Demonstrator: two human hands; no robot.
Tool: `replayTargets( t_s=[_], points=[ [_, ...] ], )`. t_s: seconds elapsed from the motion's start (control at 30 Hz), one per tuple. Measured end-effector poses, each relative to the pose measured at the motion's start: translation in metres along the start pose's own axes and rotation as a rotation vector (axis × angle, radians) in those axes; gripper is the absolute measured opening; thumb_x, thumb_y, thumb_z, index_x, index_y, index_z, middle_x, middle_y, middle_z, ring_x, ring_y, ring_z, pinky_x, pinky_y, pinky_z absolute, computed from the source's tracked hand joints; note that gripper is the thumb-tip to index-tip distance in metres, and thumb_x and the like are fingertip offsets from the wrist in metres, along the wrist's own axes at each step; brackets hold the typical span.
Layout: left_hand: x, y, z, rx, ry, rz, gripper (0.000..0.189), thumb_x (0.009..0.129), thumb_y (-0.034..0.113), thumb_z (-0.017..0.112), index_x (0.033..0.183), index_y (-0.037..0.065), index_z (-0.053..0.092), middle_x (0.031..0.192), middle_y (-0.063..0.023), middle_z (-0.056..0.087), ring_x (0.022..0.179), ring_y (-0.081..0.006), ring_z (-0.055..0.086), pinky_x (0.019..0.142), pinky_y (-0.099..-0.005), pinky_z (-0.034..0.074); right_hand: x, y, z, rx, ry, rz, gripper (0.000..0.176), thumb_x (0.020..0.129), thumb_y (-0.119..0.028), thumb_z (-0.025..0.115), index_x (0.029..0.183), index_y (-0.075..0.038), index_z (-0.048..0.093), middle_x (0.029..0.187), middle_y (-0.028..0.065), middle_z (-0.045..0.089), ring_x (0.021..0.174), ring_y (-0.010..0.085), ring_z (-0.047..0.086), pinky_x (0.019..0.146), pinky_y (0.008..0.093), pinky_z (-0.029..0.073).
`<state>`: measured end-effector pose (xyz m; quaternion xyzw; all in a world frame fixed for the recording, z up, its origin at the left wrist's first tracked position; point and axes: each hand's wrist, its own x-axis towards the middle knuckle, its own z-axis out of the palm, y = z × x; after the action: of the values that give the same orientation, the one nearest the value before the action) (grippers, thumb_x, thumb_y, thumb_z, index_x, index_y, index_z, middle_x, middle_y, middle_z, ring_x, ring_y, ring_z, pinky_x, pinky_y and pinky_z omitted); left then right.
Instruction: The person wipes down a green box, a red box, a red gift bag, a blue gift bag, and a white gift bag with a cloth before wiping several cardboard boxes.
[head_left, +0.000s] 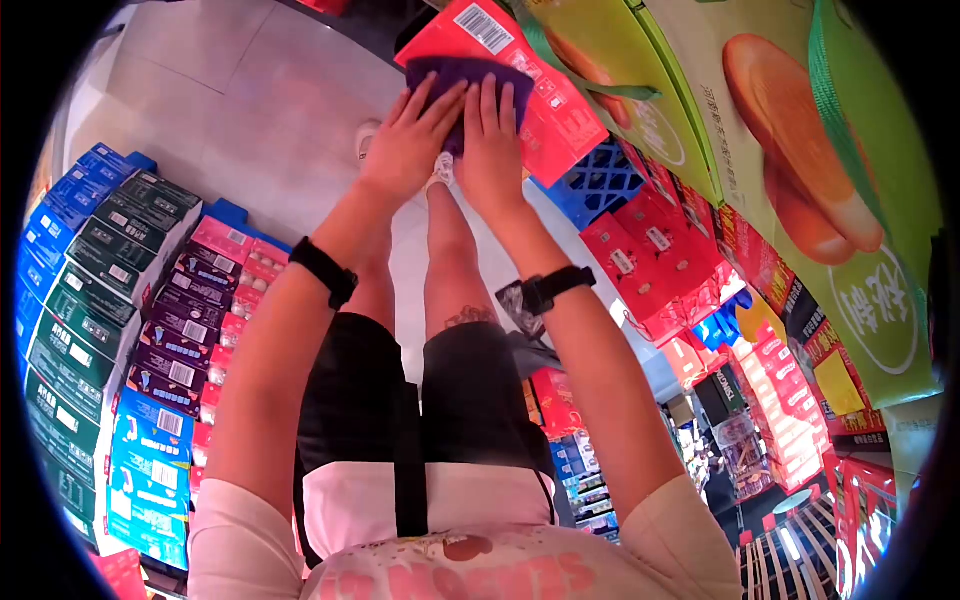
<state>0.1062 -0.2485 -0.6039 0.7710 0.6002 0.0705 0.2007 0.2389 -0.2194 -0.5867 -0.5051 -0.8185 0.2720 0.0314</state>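
Note:
A purple cloth [455,75] lies against the red box [485,28] at the top of the head view. My left hand [410,145] is on the cloth's left part, fingers stretched out and slanting up to the right. Right beside it, my right hand [490,135] rests on the cloth with its fingers extended and pointing up. Both palms face down onto the cloth. The red box carries a white barcode label and white print, and part of it is covered by the cloth.
Large green packages [780,150] with green ribbon handles stand at upper right. Below the red box is a blue crate [590,180], near red gift boxes [655,255]. Stacked dark green cartons [90,310] and purple cartons [185,320] line the left. Grey floor tiles [260,90] show between.

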Motion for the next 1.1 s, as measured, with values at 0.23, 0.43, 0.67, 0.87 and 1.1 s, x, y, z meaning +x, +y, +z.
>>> replayTargets(
  t_s=[0.23, 0.43, 0.67, 0.87, 1.1],
  points=[
    [0.057, -0.012, -0.023, -0.022, 0.208, -0.159, 0.053, 0.077, 0.007, 0.051, 0.129, 0.009, 0.042, 0.137, -0.0007, 0.037, 0.127, -0.0296, 0.033, 0.104, -0.0405, 0.029, 0.073, 0.017, -0.010, -0.030, 0.135, -0.158, 0.068, 0.067, -0.001, 0.060, 0.130, 0.004, 0.033, 0.137, 0.0223, 0.028, 0.126, 0.0440, 0.026, 0.104, 0.0448, 0.027],
    [0.015, 0.004, -0.004, -0.087, 0.115, -0.152, 0.058, 0.074, 0.008, 0.052, 0.130, 0.006, 0.040, 0.137, -0.0041, 0.036, 0.129, -0.0289, 0.030, 0.105, -0.0397, 0.028, 0.020, 0.002, -0.006, 0.009, 0.037, -0.091, 0.070, 0.066, -0.002, 0.061, 0.130, 0.005, 0.033, 0.138, 0.0225, 0.028, 0.128, 0.0419, 0.025, 0.106, 0.0439, 0.024],
    [0.016, 0.002, -0.011, -0.015, 0.052, -0.101, 0.054, 0.077, 0.010, 0.047, 0.131, 0.007, 0.040, 0.139, -0.0031, 0.035, 0.130, -0.0261, 0.029, 0.106, -0.0386, 0.027, 0.025, 0.015, -0.012, -0.004, -0.028, -0.166, 0.070, 0.067, 0.003, 0.059, 0.131, 0.004, 0.031, 0.137, 0.0233, 0.029, 0.128, 0.0411, 0.027, 0.105, 0.0420, 0.027],
    [0.088, -0.026, -0.019, -0.068, 0.178, -0.120, 0.051, 0.078, 0.013, 0.048, 0.128, 0.004, 0.042, 0.134, -0.0068, 0.041, 0.125, -0.0281, 0.036, 0.103, -0.0379, 0.031, 0.100, 0.031, -0.022, 0.036, 0.036, -0.147, 0.064, 0.075, -0.008, 0.055, 0.132, 0.005, 0.029, 0.138, 0.0220, 0.028, 0.126, 0.0389, 0.029, 0.104, 0.0394, 0.030],
    [0.024, -0.004, -0.003, 0.025, 0.089, -0.043, 0.057, 0.076, 0.008, 0.048, 0.132, 0.007, 0.038, 0.139, -0.0037, 0.034, 0.130, -0.0268, 0.027, 0.105, -0.0365, 0.027, 0.024, 0.016, -0.009, -0.041, -0.014, -0.114, 0.079, 0.063, -0.005, 0.066, 0.132, 0.003, 0.029, 0.141, 0.0208, 0.024, 0.130, 0.0397, 0.023, 0.105, 0.0456, 0.024]
  ],
)
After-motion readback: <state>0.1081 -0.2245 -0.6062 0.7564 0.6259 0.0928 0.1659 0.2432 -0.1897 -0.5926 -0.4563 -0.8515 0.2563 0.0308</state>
